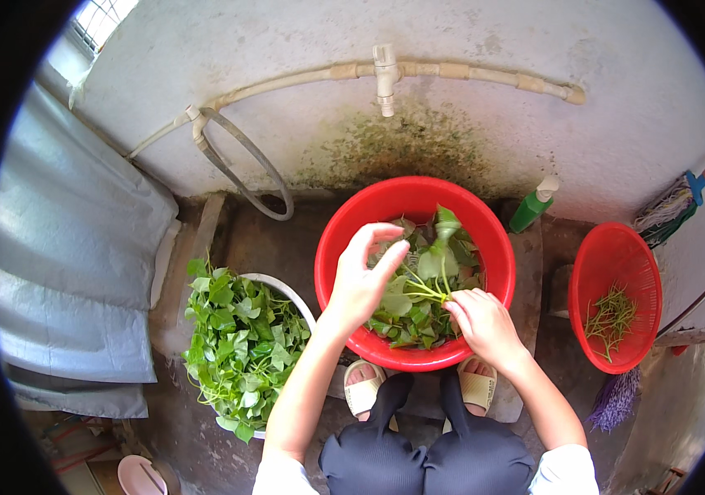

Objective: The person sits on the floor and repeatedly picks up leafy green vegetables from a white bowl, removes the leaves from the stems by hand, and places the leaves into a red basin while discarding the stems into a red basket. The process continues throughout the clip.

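My right hand (482, 318) grips the stem end of a leafy green sprig (433, 286) above the red plastic basin (335, 247). The sprig's stems fan out up and to the left, and one leaf at its top is blurred. My left hand (369, 272) hovers over the basin's left side, thumb and fingers apart, with nothing between them. Loose green leaves (411, 325) lie in the basin below both hands. On the left, a white tub (284, 286) is heaped with leafy green vines (247, 346).
A red plastic colander (618, 247) at right holds cut green stems (612, 318). Behind the basin stand a green pump bottle (532, 207) and a wall tap (386, 80). A grey hose (253, 158) loops at left near a grey curtain (80, 247). A mop (668, 204) leans at far right.
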`<state>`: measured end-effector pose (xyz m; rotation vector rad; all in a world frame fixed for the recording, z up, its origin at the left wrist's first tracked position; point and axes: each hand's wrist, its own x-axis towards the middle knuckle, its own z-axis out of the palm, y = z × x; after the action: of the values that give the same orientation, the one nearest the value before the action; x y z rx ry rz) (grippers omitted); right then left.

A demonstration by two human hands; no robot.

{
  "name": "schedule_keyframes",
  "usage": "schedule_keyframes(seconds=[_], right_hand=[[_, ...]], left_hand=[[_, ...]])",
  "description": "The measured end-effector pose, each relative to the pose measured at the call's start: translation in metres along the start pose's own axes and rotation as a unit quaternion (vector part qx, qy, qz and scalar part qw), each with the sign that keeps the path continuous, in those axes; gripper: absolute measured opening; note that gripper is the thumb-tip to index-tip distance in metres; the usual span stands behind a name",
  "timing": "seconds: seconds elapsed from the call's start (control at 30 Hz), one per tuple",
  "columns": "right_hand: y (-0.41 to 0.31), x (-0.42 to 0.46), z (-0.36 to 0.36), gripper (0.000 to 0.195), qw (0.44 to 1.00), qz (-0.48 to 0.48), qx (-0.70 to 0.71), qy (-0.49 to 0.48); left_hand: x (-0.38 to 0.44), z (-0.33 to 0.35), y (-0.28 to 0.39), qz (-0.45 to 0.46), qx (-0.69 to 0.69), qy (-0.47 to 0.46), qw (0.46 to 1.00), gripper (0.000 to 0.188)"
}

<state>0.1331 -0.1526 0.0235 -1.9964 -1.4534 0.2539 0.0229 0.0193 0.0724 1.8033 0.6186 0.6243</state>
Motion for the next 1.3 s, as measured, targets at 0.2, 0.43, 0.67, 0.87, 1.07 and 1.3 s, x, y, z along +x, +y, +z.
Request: schedule_keyframes(seconds=[0.2,0.43,0.67,0.87,1.07,1.3], right_hand=[[0.010,-0.001,0.017,0.024,0.839,0.239,0.484,-0.076],[0.018,-0.004,0.025,0.022,0.781,0.296,0.545,-0.073],[0.005,-0.003,0.045,0.025,0.840,0.299,0.451,-0.036],[0.007,-0.010,0.043,0.027,0.853,0.308,0.420,-0.036],[0.001,-0.011,0.042,0.027,0.861,0.300,0.408,-0.038],[-0.010,-0.008,0.040,0.027,0.885,0.285,0.365,-0.043]], left_hand=[[-0.034,0.015,-0.016,0.208,0.317,-0.109,0.919,0.015],[-0.044,0.023,-0.035,0.202,0.433,-0.064,0.876,0.010],[-0.048,0.043,-0.043,0.157,0.485,0.056,0.858,0.008],[-0.037,0.029,-0.045,0.198,0.455,0.078,0.865,0.021],[-0.037,0.024,-0.058,0.243,0.529,-0.002,0.813,0.009],[-0.037,0.038,-0.059,0.151,0.455,0.038,0.877,0.005]])
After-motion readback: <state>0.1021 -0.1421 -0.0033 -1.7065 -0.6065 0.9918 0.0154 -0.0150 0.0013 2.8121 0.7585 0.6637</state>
